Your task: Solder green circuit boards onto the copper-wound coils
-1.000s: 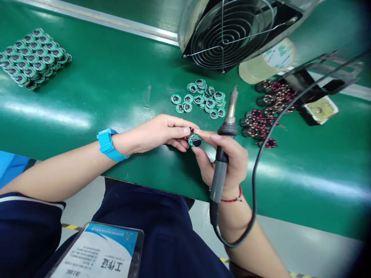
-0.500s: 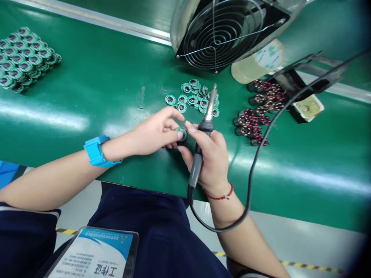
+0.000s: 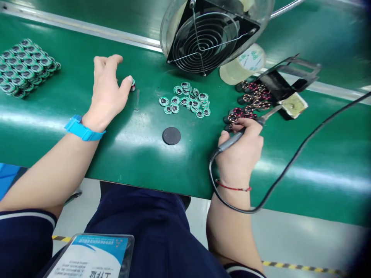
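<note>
My left hand [image 3: 108, 87] is over the left-middle of the bench, fingers apart. A small round part [image 3: 133, 85], green and white on top with some red below, stands on the bench at the tip of my thumb. My right hand [image 3: 242, 148] is wrapped round a soldering iron [image 3: 232, 142] whose metal tip points up and to the right. Its fingertips are at the nearest of the black coils [image 3: 246, 112] wound with copper and red wire; whether they grip one is hidden. Between the hands lies a flat black disc [image 3: 171, 136].
Beyond the disc lie several loose green ring boards [image 3: 193, 101]. A stacked block of similar boards [image 3: 26, 69] sits at far left. A fan [image 3: 199, 48], a roll of tape [image 3: 243, 63], a black iron stand [image 3: 285, 79] and a yellowish block [image 3: 294, 105] are at the back and right.
My hands have parted from the middle. The left moved left and up with the small part, now on the bench; the right moved right to the coils with the iron. The black disc is uncovered.
</note>
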`<action>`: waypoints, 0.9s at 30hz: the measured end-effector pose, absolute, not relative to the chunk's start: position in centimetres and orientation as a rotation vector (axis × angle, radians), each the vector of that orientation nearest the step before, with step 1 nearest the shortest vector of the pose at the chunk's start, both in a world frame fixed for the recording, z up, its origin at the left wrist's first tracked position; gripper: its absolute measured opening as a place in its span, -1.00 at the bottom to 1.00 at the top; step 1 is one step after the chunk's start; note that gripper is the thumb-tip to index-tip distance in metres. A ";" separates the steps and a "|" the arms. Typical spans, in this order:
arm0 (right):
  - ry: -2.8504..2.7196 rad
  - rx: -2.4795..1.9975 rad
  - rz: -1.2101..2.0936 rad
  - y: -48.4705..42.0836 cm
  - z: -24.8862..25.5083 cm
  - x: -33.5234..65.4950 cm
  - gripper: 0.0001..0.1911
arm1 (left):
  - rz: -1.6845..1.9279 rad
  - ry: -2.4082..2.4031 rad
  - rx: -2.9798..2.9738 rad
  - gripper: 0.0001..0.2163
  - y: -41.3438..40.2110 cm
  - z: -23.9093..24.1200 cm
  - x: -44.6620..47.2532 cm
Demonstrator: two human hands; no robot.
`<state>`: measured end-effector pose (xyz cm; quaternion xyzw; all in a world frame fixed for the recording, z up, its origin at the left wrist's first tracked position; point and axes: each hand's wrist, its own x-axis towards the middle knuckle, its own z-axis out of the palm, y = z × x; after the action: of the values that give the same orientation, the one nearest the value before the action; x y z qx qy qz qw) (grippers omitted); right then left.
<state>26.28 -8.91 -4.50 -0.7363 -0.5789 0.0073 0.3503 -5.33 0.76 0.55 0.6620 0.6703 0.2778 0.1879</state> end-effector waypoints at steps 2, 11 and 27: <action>-1.583 -1.861 0.026 -8.9 -4.3 25.6 -0.67 | 0.855 1.849 1.888 -0.56 0.2 0.3 -4.5; -1.852 -1.515 0.232 -9.6 -3.7 22.7 -0.47 | 0.760 1.228 2.219 -0.73 -3.2 -1.2 -0.4; -2.020 -1.246 0.263 -9.6 -3.1 21.1 -0.48 | 0.593 0.912 2.045 -0.78 -4.9 -0.2 0.7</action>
<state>21.07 -9.64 -3.06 -0.4850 -0.7867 0.1022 0.3680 0.72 -4.87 -0.19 0.8087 0.3607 0.2347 0.4011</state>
